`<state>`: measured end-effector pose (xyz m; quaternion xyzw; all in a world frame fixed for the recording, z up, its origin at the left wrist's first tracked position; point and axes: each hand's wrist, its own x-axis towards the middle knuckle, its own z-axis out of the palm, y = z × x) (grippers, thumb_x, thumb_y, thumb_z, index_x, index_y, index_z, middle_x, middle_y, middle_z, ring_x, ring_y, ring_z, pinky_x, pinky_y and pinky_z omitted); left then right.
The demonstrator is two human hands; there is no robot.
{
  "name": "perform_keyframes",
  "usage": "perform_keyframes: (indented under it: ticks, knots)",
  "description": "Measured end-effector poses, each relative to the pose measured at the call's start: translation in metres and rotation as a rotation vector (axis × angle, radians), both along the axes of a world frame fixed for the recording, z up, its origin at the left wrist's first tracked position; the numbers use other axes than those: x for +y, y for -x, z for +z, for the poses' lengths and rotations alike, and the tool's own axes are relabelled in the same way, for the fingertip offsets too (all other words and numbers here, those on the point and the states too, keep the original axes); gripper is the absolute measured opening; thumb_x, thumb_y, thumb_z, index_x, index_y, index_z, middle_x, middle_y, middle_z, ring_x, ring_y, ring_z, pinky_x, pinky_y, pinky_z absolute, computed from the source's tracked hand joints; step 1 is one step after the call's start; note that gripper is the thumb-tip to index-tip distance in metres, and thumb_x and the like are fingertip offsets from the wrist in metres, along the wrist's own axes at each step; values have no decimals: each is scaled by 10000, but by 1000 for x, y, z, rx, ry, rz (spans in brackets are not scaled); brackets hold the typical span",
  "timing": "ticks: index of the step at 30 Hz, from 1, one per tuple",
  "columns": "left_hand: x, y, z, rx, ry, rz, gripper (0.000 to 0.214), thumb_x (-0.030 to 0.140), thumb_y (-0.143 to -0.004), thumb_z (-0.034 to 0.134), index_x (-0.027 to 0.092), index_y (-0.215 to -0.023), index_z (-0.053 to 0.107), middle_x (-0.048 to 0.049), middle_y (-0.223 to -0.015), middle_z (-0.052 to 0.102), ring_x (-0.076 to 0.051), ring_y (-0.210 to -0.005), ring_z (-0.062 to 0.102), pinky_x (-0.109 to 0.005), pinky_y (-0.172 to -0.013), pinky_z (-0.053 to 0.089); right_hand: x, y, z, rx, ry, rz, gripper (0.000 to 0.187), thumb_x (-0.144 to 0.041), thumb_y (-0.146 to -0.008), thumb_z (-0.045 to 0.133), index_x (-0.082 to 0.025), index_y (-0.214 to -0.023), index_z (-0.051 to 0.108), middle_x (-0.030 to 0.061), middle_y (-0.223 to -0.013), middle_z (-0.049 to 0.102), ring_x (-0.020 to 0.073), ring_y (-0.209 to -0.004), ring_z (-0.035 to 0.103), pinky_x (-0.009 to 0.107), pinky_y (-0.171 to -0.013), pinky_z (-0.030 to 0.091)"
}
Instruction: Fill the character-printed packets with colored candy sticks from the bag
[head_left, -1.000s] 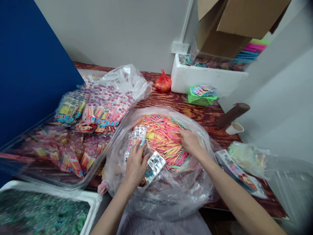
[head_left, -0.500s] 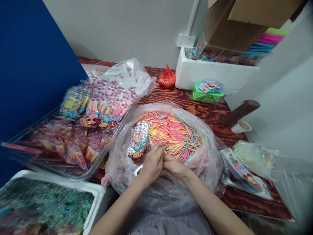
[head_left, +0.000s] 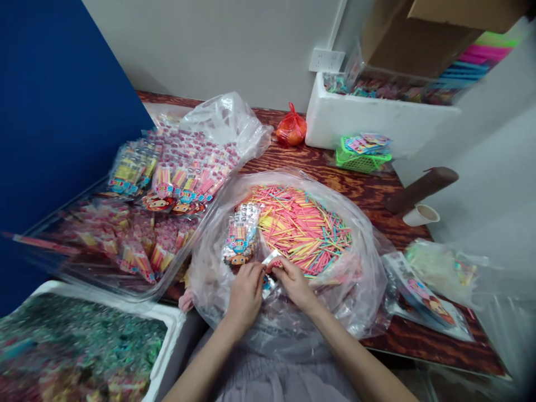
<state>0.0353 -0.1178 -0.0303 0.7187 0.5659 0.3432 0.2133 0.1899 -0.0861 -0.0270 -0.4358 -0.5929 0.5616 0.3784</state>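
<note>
Both my hands meet at the near side of a large clear plastic bag (head_left: 364, 234) full of thin pink, yellow and blue sticks (head_left: 297, 223). My left hand (head_left: 245, 296) is closed, its fingertips pinching a small printed packet (head_left: 268, 287), which is partly hidden by the fingers. In my right hand (head_left: 295, 282) the fingers are closed around a small bundle of pink sticks (head_left: 275, 263), with the ends showing near the packet. A stack of printed clear packets (head_left: 240, 234) with a cartoon face lies on the sticks, just beyond my left hand.
To the left, a clear tub (head_left: 138, 301) holds many filled packets (head_left: 134, 245). A white foam box (head_left: 171, 318) stands at the near left. Farther back are a red bag (head_left: 291, 127), a green basket (head_left: 362, 161) and another foam box (head_left: 377, 123). A paper cup (head_left: 421, 215) stands at the right.
My hands, clasped together before, have moved slightly apart at the fingertips. The small packet and the stick ends now show between them. The whole view has shifted a little.
</note>
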Motion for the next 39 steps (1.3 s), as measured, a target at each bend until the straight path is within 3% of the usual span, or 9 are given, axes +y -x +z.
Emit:
perform_keyframes:
  ticks: [5,8,10,15,20,25,28,32,39]
  knots:
    - [1,-8,-3,219,-3,26,306,213,-928,468,193,-1220,554,-111,-1171,599,-257,-1064,552,-420,-902,460,-2,-5,9,8,-43,-41,166,-298,-914,510,-209,-873,645,18,-849,628,183,-841,578,296,-811,437]
    - [3,-10,-4,287,7,47,415,275,-876,570,196,-1279,512,-106,-1130,598,-279,-1037,546,-428,-874,454,-3,-11,19,7,-64,-41,165,-296,-917,512,-214,-891,652,24,-872,647,192,-876,597,300,-831,442]
    - [3,-10,-6,269,2,70,399,304,-862,594,193,-1240,528,-97,-1063,600,-279,-991,555,-422,-845,455,-3,-18,24,-17,-71,-39,163,-294,-917,508,-214,-888,648,26,-869,651,194,-884,606,296,-830,446]
    - [3,-7,-14,119,-35,97,60,245,-896,532,199,-898,571,-50,-844,590,-229,-826,573,-349,-727,456,10,-51,29,-275,-108,-56,174,-299,-924,448,-214,-900,597,26,-822,632,190,-791,610,283,-727,452]
    - [3,-6,-13,84,-87,79,198,242,-928,494,197,-749,566,-36,-724,580,-198,-722,556,-313,-658,431,37,-88,32,-643,-227,-192,101,-222,-878,410,-219,-834,501,8,-704,581,187,-648,569,272,-625,396]
    - [4,-2,-13,78,-113,49,230,231,-954,446,187,-829,634,-56,-775,637,-197,-756,594,-319,-693,472,51,-102,38,-800,-301,-274,147,-231,-883,398,-218,-807,524,25,-693,606,201,-655,580,272,-615,378]
    - [4,2,-16,59,-125,45,233,217,-956,435,197,-1020,658,-72,-921,692,-205,-857,634,-335,-776,507,50,-103,40,-709,-296,-341,190,-255,-899,411,-202,-850,587,52,-770,664,215,-741,617,289,-682,415]
    - [2,5,-14,60,-177,60,331,178,-954,426,202,-1239,591,-90,-1131,679,-213,-1013,627,-352,-871,502,44,-101,41,-386,-226,-438,213,-332,-902,469,-187,-886,624,74,-909,702,227,-889,643,322,-800,452]
    - [4,6,10,-84,-184,128,222,190,-942,475,176,-1064,660,-74,-949,670,-191,-911,632,-321,-806,504,20,-76,45,79,-14,-334,197,-397,-847,599,-203,-819,611,28,-803,695,183,-760,651,321,-784,493]
